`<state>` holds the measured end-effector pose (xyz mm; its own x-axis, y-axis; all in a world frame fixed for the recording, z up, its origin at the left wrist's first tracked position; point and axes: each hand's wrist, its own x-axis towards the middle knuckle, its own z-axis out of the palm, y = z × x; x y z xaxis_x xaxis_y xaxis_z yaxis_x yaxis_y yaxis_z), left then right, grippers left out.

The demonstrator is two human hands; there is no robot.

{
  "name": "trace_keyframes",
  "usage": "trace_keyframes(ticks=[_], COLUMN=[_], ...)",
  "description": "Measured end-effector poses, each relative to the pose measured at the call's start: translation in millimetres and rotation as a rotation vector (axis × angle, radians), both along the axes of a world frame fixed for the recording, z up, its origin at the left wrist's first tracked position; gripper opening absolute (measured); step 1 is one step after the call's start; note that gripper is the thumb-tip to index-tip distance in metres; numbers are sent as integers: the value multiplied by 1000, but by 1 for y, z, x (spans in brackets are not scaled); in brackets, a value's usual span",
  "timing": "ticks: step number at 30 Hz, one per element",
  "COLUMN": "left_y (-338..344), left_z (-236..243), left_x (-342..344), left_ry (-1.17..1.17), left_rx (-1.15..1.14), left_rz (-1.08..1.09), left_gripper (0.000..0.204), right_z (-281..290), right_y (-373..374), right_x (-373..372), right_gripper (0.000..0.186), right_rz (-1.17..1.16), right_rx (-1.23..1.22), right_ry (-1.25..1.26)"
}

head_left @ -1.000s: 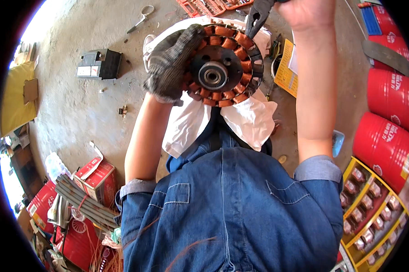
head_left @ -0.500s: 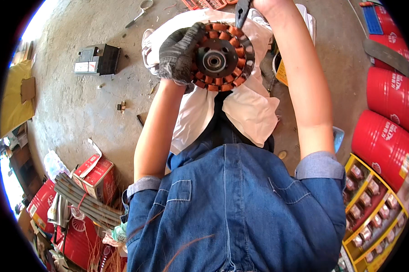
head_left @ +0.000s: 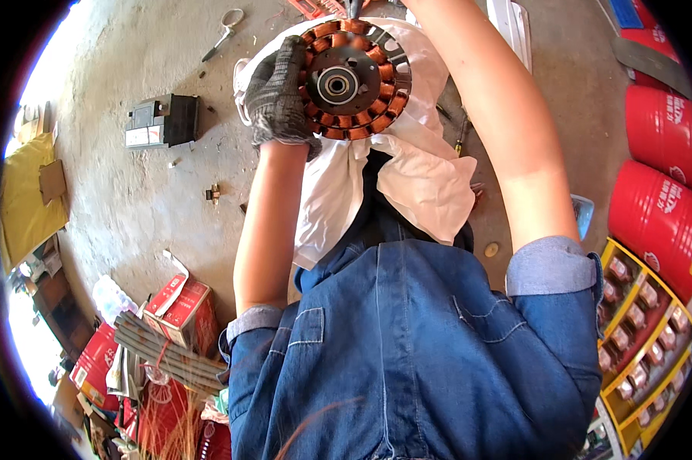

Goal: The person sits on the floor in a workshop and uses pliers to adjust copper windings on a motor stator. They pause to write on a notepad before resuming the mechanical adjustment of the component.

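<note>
My left hand [head_left: 279,96], in a grey and black knit glove, is closed around the left rim of a round motor stator [head_left: 364,96]. The stator faces up, with copper windings round its rim and a bearing in its dark centre. Bare metal teeth show at its upper right. Dark plier jaws [head_left: 354,8] meet the top of the rim. My bare right forearm [head_left: 503,84] reaches up past the stator, and the right hand lies beyond the upper edge, hidden from view. Under the stator a white cloth [head_left: 423,180] drapes over my lap.
A black battery [head_left: 162,121] sits on the concrete floor at left, with a magnifier-shaped tool [head_left: 225,34] beyond it. Red drums [head_left: 656,218] and a yellow rack [head_left: 629,337] line the right. A red carton [head_left: 183,310] and grey tubes [head_left: 166,345] lie lower left.
The stator and my left hand have shifted left and slightly up in the picture. The plier jaws have moved left along the rim, and my right hand has passed out of view.
</note>
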<state>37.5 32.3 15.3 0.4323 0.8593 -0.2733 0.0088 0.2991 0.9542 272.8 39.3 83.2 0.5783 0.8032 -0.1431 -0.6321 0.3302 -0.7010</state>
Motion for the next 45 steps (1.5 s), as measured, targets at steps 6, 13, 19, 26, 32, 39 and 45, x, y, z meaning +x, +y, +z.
trace_keyframes(ticks=[6,13,19,26,32,39,45], left_y=[-28,-104,-79,-2,47,20,-15], left_z=[9,29,39,55,25,26,41], left_x=[-23,-99,-175,-217,-128,-4,-19], left_ry=[-89,485,169,208,-24,0,98], left_rx=[511,1136,627,152,424,449,337], left_rz=[271,-561,-1222,-1596,-616,-823,-752], left_gripper=[35,44,20,38,63,55,49], right_z=[17,9,17,30,32,34,25], right_y=[-4,28,12,-26,-57,-99,-143], right_x=[-42,-49,-52,-61,-66,-70,-75], right_gripper=[24,36,34,21,22,29,44], right_rz=[-326,-326,-387,-270,-243,-195,-123], right_rx=[-26,-32,-117,-28,15,152,340], right_ry=[-255,-374,-415,-291,-299,-190,-63])
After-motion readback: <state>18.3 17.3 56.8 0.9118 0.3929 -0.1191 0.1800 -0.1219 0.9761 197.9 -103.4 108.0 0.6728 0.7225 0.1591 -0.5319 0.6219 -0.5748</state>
